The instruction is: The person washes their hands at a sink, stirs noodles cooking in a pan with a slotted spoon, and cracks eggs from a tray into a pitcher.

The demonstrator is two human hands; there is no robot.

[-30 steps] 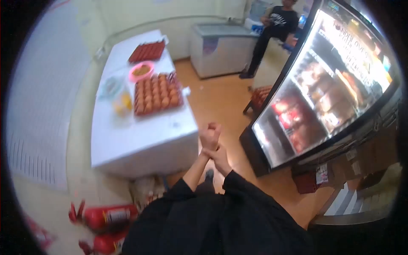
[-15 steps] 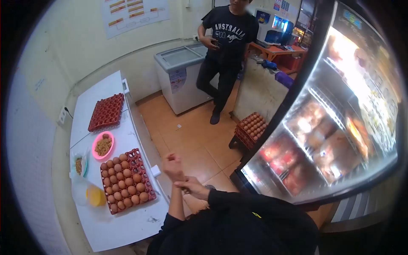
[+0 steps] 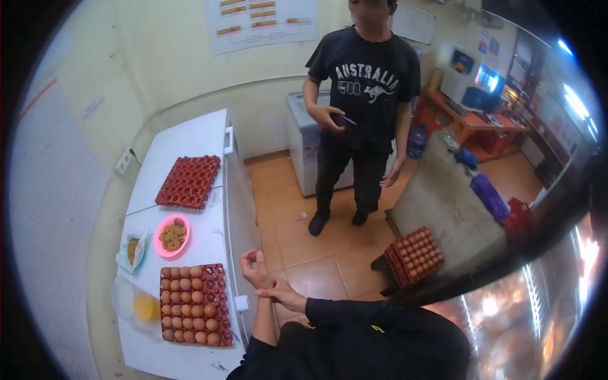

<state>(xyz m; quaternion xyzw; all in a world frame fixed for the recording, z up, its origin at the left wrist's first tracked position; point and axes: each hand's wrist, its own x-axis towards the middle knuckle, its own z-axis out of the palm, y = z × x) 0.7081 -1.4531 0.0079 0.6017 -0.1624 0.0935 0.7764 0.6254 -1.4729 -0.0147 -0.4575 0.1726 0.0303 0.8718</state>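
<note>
My left hand is raised in front of me with its fingers curled in and nothing in it. The forearm below it is bare. My right hand, coming out of a black sleeve, is clasped around my left wrist. Both hands hover beside the edge of a white chest freezer. Nearest on its lid, just left of my hands, lies a red tray full of brown eggs.
Further along the lid are a pink bowl of crumbs, a small green bowl, a clear tub with yellow liquid and an empty red tray. A person in a black T-shirt stands ahead holding a phone. Stacked egg trays sit low at right.
My view has swung up and to the left, so the standing person now fills the middle. My hands stay joined, the left hand a little lower than before.
</note>
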